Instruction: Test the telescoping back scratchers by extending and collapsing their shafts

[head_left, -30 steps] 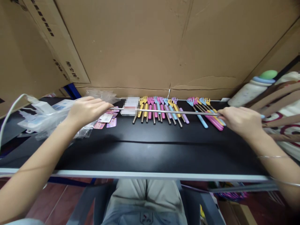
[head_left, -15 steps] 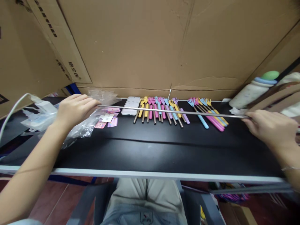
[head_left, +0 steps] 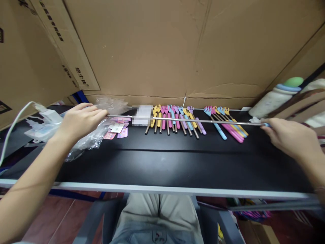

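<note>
Against a backdrop of brown cardboard [head_left: 165, 51], a person at a black table [head_left: 162, 169] holds an extended telescopic metal rod [head_left: 185, 120] level between both hands, just above the tabletop. The left hand [head_left: 81, 122] pinches the rod's thin tip over a heap of clear plastic bags [head_left: 86, 140], while the right hand [head_left: 289, 139] is closed on its blue handle end, well apart. Behind the rod's middle, pastel claw-headed back scratchers [head_left: 175, 118] lie side by side.

The rod [head_left: 182, 120] is plain silver. The scratchers [head_left: 200, 126] run yellow, pink, blue and purple, with dull metal stems. Counter [head_left: 162, 166]: black, pale edge. Cardboard [head_left: 177, 51]: brown, black print. The bottle [head_left: 275, 96] is white with a blue band and green cap.
</note>
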A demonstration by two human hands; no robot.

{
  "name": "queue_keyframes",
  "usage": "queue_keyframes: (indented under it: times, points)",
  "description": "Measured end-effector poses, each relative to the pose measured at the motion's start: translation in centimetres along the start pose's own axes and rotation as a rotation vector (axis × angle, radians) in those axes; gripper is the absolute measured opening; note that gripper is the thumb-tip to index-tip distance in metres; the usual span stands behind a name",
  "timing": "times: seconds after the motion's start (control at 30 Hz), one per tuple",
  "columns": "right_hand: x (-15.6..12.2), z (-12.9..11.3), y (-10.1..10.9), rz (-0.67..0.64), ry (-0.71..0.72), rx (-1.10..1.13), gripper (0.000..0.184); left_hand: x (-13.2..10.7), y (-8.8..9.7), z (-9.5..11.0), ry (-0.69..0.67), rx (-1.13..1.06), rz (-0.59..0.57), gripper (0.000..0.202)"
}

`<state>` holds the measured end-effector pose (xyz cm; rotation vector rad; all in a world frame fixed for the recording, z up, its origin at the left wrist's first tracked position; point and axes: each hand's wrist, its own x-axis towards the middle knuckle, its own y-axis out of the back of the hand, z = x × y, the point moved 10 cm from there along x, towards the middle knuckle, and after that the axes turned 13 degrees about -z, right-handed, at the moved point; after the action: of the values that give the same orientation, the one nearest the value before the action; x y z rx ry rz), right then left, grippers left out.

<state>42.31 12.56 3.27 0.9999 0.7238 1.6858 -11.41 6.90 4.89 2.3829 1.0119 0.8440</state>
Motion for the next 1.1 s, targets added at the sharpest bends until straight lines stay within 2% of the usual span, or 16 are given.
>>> queue_keyframes:
  times: [0.07,0.13,0.33,0.43,0.5,0.57,0.67,0.83,0.97,1.1]
  points:
    - [0.2,-2.1,1.1,-0.013,0.061,0.037,0.027,0.6,0.6,1.0,-0.046,-0.038,-0.009,0.030]
    - [0.3,-5.4,2.7,0.000,0.144,0.067,0.028,1.7,1.5,2.9,-0.123,-0.097,-0.019,0.029]
    - [-1.4,-16.8,9.2,0.216,0.417,0.227,0.033,5.0,6.6,8.8,-0.187,-0.279,0.162,0.024]
    - [-2.8,-20.9,11.7,0.298,0.511,0.293,0.033,5.9,8.7,11.5,-0.206,-0.351,0.192,0.023]
    - [-3.2,-22.9,12.7,0.299,0.548,0.308,0.033,6.3,10.0,12.8,-0.232,-0.399,0.219,0.022]
    - [-3.0,-24.0,13.0,0.270,0.544,0.313,0.033,6.8,10.7,13.3,-0.213,-0.403,0.229,0.021]
    - [-2.3,-24.1,13.2,0.267,0.520,0.330,0.033,7.3,10.8,13.3,-0.190,-0.403,0.210,0.019]
    - [-1.2,-24.2,12.7,0.221,0.505,0.333,0.030,8.0,9.2,13.4,-0.162,-0.464,0.132,0.010]
    - [-1.5,-26.0,12.8,0.192,0.588,0.342,0.026,8.3,8.4,14.7,-0.201,-0.543,0.095,0.011]
    - [-2.6,-26.7,13.5,0.216,0.604,0.368,0.030,7.6,9.4,15.2,-0.244,-0.576,0.145,0.015]
